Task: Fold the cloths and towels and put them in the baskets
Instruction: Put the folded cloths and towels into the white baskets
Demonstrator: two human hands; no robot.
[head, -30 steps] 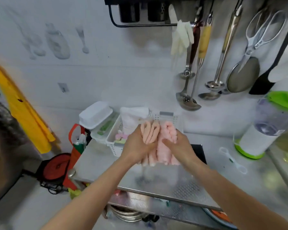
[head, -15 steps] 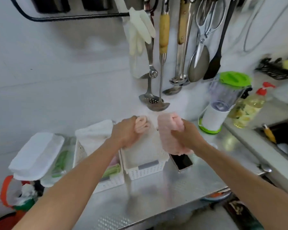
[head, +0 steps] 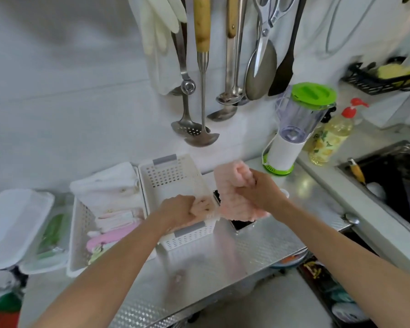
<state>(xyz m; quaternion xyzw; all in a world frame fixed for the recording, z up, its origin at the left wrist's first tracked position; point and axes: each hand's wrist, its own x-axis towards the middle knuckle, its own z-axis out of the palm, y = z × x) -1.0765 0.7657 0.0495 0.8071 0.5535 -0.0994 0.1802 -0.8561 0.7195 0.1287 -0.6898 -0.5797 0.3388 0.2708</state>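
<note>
Two hands: left hand (head: pixel 179 210) gripped a peach cloth (head: pixel 202 208) inside the near basket (head: pixel 175 183); right hand (head: pixel 262 194) gripped a pink towel (head: pixel 232 185) beside it, over the worktop (head: pixel 223 261).
Risk: the pink towel hung loose, so its fold might slip open on the way in.
Other basket (head: pixel 81 223): already held folded cloths.
Surface: shiny metal worktop.
Room: kitchen, utensils hung on wall, sink (head: pixel 393 176) at right.

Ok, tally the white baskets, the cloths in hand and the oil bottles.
White baskets: 2, left basket and right basket.
Held cloths: 2, peach cloth in left hand, pink cloth in right hand.
Oil bottle: 1.
Total: 5.
</note>
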